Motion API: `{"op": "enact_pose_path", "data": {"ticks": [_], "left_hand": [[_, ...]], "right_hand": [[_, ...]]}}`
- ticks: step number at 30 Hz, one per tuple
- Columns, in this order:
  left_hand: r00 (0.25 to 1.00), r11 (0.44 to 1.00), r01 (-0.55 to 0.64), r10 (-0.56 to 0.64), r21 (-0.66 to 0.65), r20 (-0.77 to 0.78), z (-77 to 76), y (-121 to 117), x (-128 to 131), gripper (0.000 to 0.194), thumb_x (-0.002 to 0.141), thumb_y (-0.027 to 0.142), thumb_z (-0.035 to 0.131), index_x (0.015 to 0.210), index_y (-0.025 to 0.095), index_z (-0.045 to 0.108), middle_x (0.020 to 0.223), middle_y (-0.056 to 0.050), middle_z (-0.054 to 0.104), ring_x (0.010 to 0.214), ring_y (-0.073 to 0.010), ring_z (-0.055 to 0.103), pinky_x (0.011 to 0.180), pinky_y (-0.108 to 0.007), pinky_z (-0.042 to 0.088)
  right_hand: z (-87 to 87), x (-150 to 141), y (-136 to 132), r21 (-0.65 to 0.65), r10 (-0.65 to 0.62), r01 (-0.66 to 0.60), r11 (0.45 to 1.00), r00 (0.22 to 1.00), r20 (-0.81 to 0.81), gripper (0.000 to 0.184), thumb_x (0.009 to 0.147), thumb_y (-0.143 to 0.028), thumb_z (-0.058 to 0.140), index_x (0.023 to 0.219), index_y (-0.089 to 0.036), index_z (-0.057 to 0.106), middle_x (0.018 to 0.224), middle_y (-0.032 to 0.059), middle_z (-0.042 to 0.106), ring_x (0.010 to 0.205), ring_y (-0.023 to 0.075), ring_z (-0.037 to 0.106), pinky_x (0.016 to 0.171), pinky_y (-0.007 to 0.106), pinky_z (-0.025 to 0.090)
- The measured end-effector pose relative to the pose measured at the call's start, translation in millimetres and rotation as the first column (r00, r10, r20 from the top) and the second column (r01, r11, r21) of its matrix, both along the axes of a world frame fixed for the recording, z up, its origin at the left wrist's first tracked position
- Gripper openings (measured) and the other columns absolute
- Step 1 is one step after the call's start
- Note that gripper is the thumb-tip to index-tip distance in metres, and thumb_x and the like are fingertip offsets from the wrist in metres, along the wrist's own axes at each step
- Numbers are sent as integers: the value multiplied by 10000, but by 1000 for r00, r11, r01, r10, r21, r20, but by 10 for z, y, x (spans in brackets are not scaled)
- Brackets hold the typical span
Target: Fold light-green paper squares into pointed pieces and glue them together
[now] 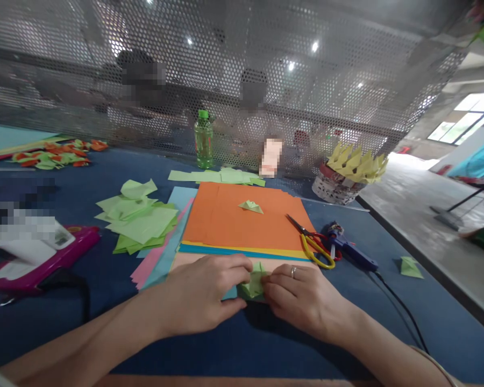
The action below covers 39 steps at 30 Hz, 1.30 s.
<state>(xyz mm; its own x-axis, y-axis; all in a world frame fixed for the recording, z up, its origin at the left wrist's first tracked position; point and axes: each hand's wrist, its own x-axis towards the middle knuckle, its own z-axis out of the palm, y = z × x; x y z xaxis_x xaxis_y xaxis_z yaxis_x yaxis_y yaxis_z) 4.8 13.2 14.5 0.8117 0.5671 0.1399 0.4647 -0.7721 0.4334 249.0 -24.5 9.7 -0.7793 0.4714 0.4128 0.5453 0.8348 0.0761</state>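
A small folded piece of light green paper (255,280) lies between my two hands at the near edge of the paper stack. My left hand (213,287) has its fingers closed on the left side of it, thumb toward me. From the other side, my right hand (300,295), with a ring on one finger, holds its right edge. Just beyond, a stack of orange paper (242,220) lies over yellow, blue and pale pink sheets. On the orange sheet rests a small folded green paper piece (251,206).
Right of the stack are scissors (318,250) and a blue glue gun (353,248) with a cord. Green paper squares (139,215) are heaped at left, near a magenta device (80,244). A green bottle (204,141) and a basket (334,180) stand by the perforated screen (226,59).
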Motion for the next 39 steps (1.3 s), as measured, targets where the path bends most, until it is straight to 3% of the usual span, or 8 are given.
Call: {"op": "enact_pose_path", "data": {"ticks": [5, 10, 14, 19, 24, 27, 31, 39], "left_hand": [[997, 999, -37, 39, -27, 66, -76, 19, 17, 134, 959, 193, 572, 1025, 264, 665, 1240, 24, 650, 1066, -188, 656, 939, -308, 498], [993, 998, -61, 60, 7, 102, -117, 34, 29, 191, 972, 166, 531, 994, 257, 697, 1201, 9, 676, 1024, -176, 668, 912, -289, 493], [988, 997, -27, 15, 78, 153, -95, 60, 43, 219, 976, 161, 535, 1010, 256, 729, 1057, -14, 737, 995, -193, 678, 897, -314, 485], [977, 992, 1, -28, 125, 210, -46, 68, 75, 218, 987, 148, 550, 1006, 250, 741, 944, -2, 762, 911, -175, 693, 956, -362, 423], [963, 990, -105, 78, 93, 256, -105, 50, 108, 135, 941, 212, 641, 1008, 274, 741, 974, 17, 769, 901, -188, 699, 907, -349, 439], [932, 968, -244, 252, -63, 259, -135, 35, 132, 127, 904, 248, 667, 1000, 302, 732, 896, 38, 759, 854, -189, 701, 800, -310, 486], [873, 887, -388, 441, -250, 210, -139, 34, 168, 69, 889, 283, 638, 938, 275, 686, 907, 21, 734, 888, -195, 703, 712, -273, 508], [875, 898, -399, 434, -188, 215, -165, 36, 213, 93, 922, 338, 595, 919, 268, 656, 866, 3, 707, 883, -224, 664, 731, -324, 483]], "right_hand": [[11, -12, 2, -66, -43, 40, 997, 998, -35, 205, 936, -101, 479, 806, -155, 627, 728, 54, 666, 718, 185, 637, 688, 301, 553], [25, -13, -15, -122, -52, 46, 992, 998, -47, 192, 953, -139, 483, 845, -170, 638, 765, 62, 688, 765, 193, 658, 726, 316, 558], [16, -1, -26, -183, -82, 69, 981, 995, -65, 139, 981, -235, 538, 937, -176, 655, 782, 68, 697, 796, 204, 674, 739, 315, 548], [-58, 46, -16, -278, -181, 134, 951, 971, -154, 128, 972, -172, 546, 950, -171, 671, 766, 51, 702, 743, 183, 672, 699, 286, 517], [-102, 35, -4, -420, -337, 196, 886, 895, -293, 146, 903, -144, 620, 995, -218, 707, 844, 20, 740, 759, 160, 694, 702, 253, 502], [-97, -9, 11, -555, -480, 247, 795, 815, -324, 128, 873, -161, 648, 941, -242, 720, 793, -20, 739, 703, 135, 687, 657, 220, 491], [-100, -53, 46, -655, -597, 294, 696, 744, -300, 88, 861, -207, 661, 904, -245, 727, 744, -26, 736, 679, 135, 686, 619, 207, 485], [-101, -83, 47, -643, -597, 317, 697, 752, -277, 115, 866, -209, 626, 905, -231, 732, 757, 7, 727, 708, 168, 685, 620, 236, 502]]}}
